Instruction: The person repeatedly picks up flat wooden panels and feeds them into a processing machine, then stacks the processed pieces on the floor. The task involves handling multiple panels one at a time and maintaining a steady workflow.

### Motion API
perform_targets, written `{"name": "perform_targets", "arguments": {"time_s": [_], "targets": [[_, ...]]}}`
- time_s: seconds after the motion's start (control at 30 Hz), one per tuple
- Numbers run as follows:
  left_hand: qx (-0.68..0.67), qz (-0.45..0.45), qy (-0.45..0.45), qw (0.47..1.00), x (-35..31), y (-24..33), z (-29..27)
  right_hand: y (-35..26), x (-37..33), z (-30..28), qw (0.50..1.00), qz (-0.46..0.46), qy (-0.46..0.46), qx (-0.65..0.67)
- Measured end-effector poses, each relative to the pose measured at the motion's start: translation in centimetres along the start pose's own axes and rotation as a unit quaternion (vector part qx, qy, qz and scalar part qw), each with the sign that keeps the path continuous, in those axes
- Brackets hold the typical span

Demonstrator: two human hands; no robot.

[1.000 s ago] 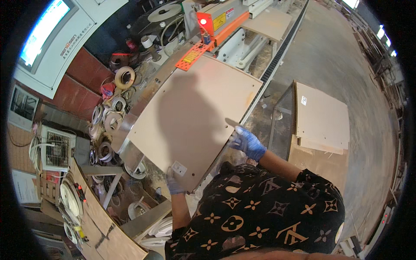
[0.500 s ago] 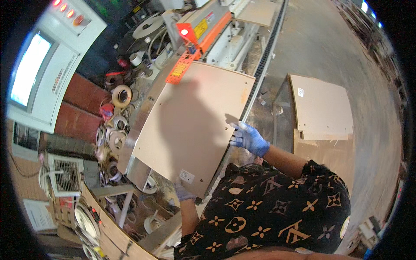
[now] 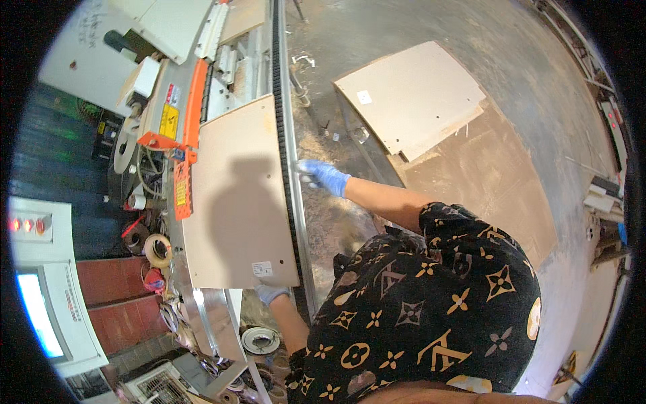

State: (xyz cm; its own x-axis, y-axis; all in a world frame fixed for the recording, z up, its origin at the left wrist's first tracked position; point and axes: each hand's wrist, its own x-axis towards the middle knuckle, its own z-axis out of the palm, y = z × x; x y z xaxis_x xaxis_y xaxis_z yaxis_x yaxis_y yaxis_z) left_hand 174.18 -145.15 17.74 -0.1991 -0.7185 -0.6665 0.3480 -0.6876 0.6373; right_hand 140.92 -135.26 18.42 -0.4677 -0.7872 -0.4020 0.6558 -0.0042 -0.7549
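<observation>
A flat beige board with small drilled holes and a white label lies on the machine's bed, my shadow across it. My left hand, in a pale glove, is at the board's near end by the label. It appears closed on that edge, with its fingers partly hidden. To the right, my right hand wears a blue glove with whitish fingertips. Its fingers reach toward the metal rail with a black track, apart from the board and holding nothing. An orange guard overhangs the board's left edge.
On the right, another beige board rests on a larger brown sheet. Rolls of edging tape crowd the left side below the machine. A white control cabinet with a lit screen stands at far left.
My view has turned, so the machine now runs more upright in the picture. The board has moved farther along beside the guard. My right hand has left the board's right edge; my left remains at its near end.
</observation>
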Motion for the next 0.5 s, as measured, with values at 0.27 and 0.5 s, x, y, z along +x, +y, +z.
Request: {"name": "perform_targets", "arguments": {"time_s": [0.27,0.5], "targets": [[0.014,0.139,0.013,0.990,1.4,-1.7,4.5,2.8,-3.7,-19.9,0.863,0.038,0.427,0.268],[0.113,0.377,0.116,0.912,-4.0,-4.2,6.7,5.5,-2.1,-28.4,0.890,0.062,0.446,-0.066]]}}
